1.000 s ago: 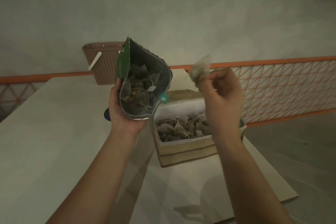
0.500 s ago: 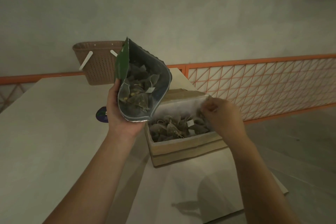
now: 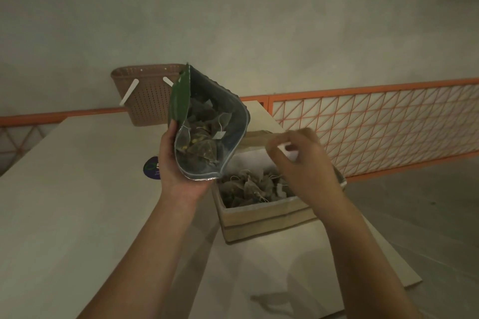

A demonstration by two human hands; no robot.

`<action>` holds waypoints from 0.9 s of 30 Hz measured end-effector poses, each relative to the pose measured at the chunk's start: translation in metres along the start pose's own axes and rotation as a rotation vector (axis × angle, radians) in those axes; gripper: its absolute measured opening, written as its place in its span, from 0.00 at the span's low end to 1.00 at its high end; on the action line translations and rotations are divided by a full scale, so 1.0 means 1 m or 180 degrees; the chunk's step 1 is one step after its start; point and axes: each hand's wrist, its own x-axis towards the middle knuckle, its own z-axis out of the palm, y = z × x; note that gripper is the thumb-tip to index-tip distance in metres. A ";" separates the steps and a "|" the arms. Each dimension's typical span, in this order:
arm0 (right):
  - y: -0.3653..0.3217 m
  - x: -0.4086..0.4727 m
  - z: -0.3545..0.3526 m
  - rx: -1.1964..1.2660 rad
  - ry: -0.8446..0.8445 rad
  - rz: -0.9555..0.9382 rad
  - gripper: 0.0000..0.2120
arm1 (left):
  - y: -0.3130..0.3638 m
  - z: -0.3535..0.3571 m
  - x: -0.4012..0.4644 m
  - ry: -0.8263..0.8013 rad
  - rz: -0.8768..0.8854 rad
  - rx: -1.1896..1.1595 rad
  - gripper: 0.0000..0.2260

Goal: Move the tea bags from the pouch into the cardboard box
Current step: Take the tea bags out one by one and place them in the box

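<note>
My left hand point(image 3: 178, 171) grips the lower part of a green foil pouch point(image 3: 181, 97), held upright with its mouth open toward me. Several pyramid tea bags point(image 3: 202, 144) with strings and white tags lie inside it. Just right of the pouch an open cardboard box point(image 3: 259, 217) stands on the table, with several tea bags point(image 3: 250, 186) piled in it. My right hand point(image 3: 303, 166) hovers over the box's right half, fingers loosely curled with no tea bag visible in them; it is motion-blurred and hides the box's far right corner.
A brown perforated basket point(image 3: 153, 97) stands at the table's far edge behind the pouch. A round dark sticker point(image 3: 151, 168) lies on the pale table point(image 3: 64, 202). An orange mesh railing point(image 3: 375, 122) runs along the right, with floor beyond the table's right edge.
My right hand brought a tea bag down from beside the pouch into the box and let it go; it now sits slightly higher, empty. The pouch stayed in my left hand.
</note>
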 end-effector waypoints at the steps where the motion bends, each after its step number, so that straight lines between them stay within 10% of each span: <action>1: -0.014 -0.003 0.003 0.0492 0.0163 -0.0050 0.01 | 0.000 0.001 -0.001 -0.0023 -0.0027 -0.0026 0.26; 9: -0.058 -0.015 0.053 -0.0013 -0.0141 -0.0197 0.20 | 0.002 0.001 -0.001 0.0197 0.0011 0.0030 0.26; 14: -0.059 -0.016 0.064 -0.0305 0.0244 -0.0395 0.10 | 0.003 0.001 -0.004 0.0103 -0.0068 -0.0106 0.24; 27: -0.033 -0.005 -0.009 0.2675 0.0483 0.0422 0.03 | 0.010 -0.009 0.000 -0.0245 0.0020 -0.0227 0.23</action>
